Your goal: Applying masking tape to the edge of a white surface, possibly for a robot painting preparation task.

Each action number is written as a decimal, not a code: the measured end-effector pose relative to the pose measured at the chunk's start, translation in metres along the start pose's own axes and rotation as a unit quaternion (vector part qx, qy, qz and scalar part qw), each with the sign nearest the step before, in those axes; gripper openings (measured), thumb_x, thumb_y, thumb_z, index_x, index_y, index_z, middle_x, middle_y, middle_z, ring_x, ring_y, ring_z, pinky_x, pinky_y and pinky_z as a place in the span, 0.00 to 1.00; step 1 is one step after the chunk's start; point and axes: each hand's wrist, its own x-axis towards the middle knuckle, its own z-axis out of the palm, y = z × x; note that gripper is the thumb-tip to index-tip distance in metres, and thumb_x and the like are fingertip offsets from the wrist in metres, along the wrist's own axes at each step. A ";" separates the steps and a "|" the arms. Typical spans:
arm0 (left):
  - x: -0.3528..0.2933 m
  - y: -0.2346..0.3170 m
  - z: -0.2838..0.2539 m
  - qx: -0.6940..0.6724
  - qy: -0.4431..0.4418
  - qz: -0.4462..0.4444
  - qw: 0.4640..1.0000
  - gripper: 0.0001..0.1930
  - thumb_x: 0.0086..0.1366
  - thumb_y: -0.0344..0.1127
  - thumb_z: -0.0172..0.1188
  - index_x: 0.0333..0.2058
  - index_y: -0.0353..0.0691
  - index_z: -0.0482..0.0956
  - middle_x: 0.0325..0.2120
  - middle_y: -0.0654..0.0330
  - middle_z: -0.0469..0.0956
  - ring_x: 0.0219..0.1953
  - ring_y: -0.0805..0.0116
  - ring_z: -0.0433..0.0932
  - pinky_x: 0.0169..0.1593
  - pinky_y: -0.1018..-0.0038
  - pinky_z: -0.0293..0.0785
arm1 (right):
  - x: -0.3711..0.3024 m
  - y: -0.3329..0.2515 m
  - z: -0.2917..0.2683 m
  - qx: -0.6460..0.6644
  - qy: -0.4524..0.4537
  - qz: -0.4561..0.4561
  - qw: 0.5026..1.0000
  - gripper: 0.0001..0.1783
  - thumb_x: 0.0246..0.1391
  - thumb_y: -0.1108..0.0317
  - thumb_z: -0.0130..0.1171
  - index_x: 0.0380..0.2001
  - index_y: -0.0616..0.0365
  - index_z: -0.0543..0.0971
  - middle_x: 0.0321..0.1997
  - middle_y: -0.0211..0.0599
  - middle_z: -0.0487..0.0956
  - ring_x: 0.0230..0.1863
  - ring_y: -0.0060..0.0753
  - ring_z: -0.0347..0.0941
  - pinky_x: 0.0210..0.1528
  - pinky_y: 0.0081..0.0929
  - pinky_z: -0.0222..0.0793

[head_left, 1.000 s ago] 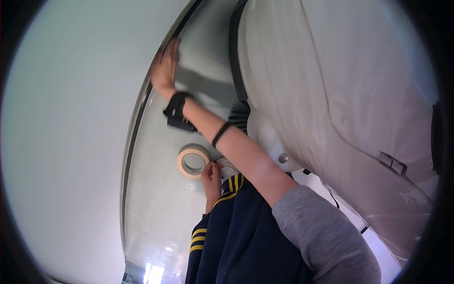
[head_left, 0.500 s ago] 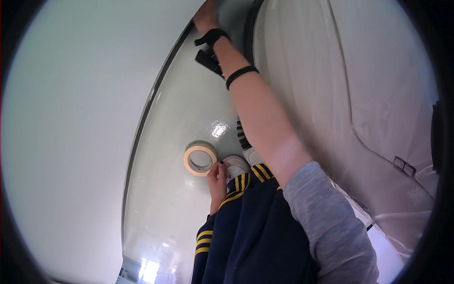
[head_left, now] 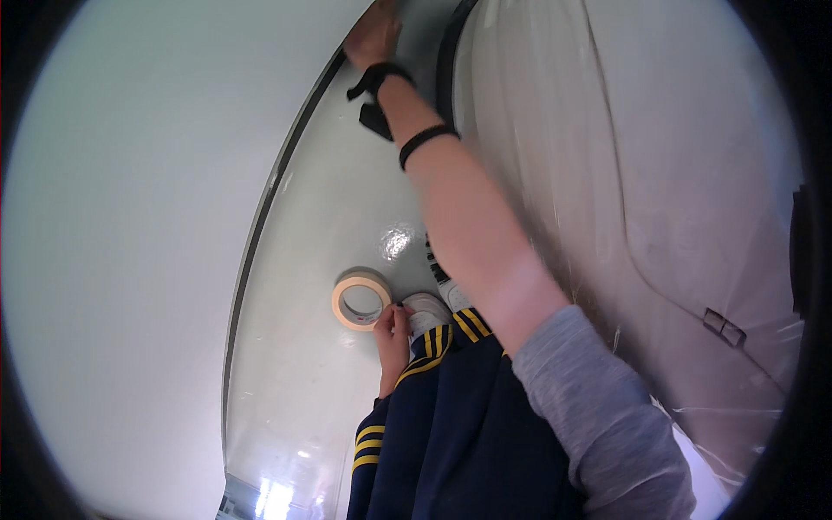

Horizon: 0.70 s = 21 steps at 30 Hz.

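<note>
Evidently the right hand (head_left: 374, 36) reaches far up beside the dark strip (head_left: 278, 173); blur and the upper edge hide its fingertips, so I cannot tell whether the fingers spread. The left hand (head_left: 393, 341) bunches curled fingers against the tan tape roll's (head_left: 354, 323) lower right rim, its grip partly hidden.

Head-worn left fisheye, looking down, close range
</note>
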 end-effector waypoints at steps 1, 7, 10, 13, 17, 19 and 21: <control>0.002 0.002 0.004 0.001 -0.002 0.008 1.000 0.14 0.68 0.36 0.45 0.28 0.33 0.73 0.14 0.68 0.65 0.18 0.81 0.62 0.24 0.81 0.59 | -0.005 -0.004 -0.008 -0.037 -0.012 -0.010 0.999 0.31 0.61 0.56 0.43 0.62 0.64 0.56 0.66 0.55 0.53 0.63 0.50 0.53 0.54 0.39 0.59; 0.012 -0.001 0.017 -0.002 -0.026 0.028 0.999 0.13 0.68 0.36 0.45 0.27 0.34 0.73 0.14 0.68 0.65 0.18 0.82 0.62 0.23 0.82 0.58 | 0.001 0.006 -0.019 -0.086 -0.115 0.002 0.990 0.36 0.59 0.58 0.47 0.64 0.62 0.50 0.68 0.54 0.50 0.64 0.53 0.51 0.61 0.39 0.53; 0.008 -0.002 0.009 0.007 -0.014 0.023 1.000 0.14 0.68 0.36 0.45 0.27 0.34 0.72 0.14 0.68 0.65 0.18 0.82 0.62 0.23 0.82 0.58 | -0.009 -0.005 -0.030 0.001 -0.136 0.040 0.990 0.37 0.58 0.56 0.48 0.65 0.59 0.49 0.68 0.54 0.49 0.65 0.55 0.49 0.63 0.41 0.50; 0.012 -0.006 0.009 0.008 -0.016 0.018 1.000 0.14 0.68 0.36 0.45 0.27 0.34 0.72 0.14 0.68 0.65 0.17 0.82 0.63 0.23 0.82 0.58 | -0.012 -0.002 -0.032 -0.005 -0.072 0.043 0.996 0.39 0.57 0.54 0.49 0.66 0.57 0.47 0.68 0.53 0.48 0.66 0.56 0.47 0.64 0.44 0.48; 0.011 -0.004 0.011 -0.013 -0.033 0.036 0.999 0.14 0.68 0.36 0.45 0.27 0.34 0.72 0.13 0.68 0.65 0.17 0.82 0.62 0.23 0.81 0.58 | 0.023 0.013 -0.029 0.042 -0.124 0.101 0.986 0.41 0.57 0.53 0.49 0.66 0.54 0.44 0.69 0.54 0.45 0.68 0.57 0.42 0.65 0.51 0.43; 0.010 -0.010 0.007 -0.008 -0.023 0.038 0.999 0.14 0.68 0.36 0.45 0.27 0.34 0.72 0.13 0.68 0.64 0.18 0.82 0.61 0.23 0.81 0.57 | 0.017 0.011 -0.034 0.003 -0.164 0.085 0.983 0.41 0.57 0.53 0.49 0.67 0.53 0.43 0.69 0.56 0.44 0.68 0.58 0.40 0.66 0.52 0.40; 0.009 -0.014 0.006 -0.010 -0.008 0.015 1.000 0.14 0.68 0.36 0.45 0.27 0.33 0.72 0.15 0.68 0.65 0.20 0.83 0.62 0.24 0.81 0.58 | 0.010 0.005 -0.036 -0.010 -0.160 0.077 0.984 0.41 0.57 0.52 0.49 0.67 0.52 0.44 0.69 0.55 0.42 0.69 0.58 0.37 0.66 0.53 0.39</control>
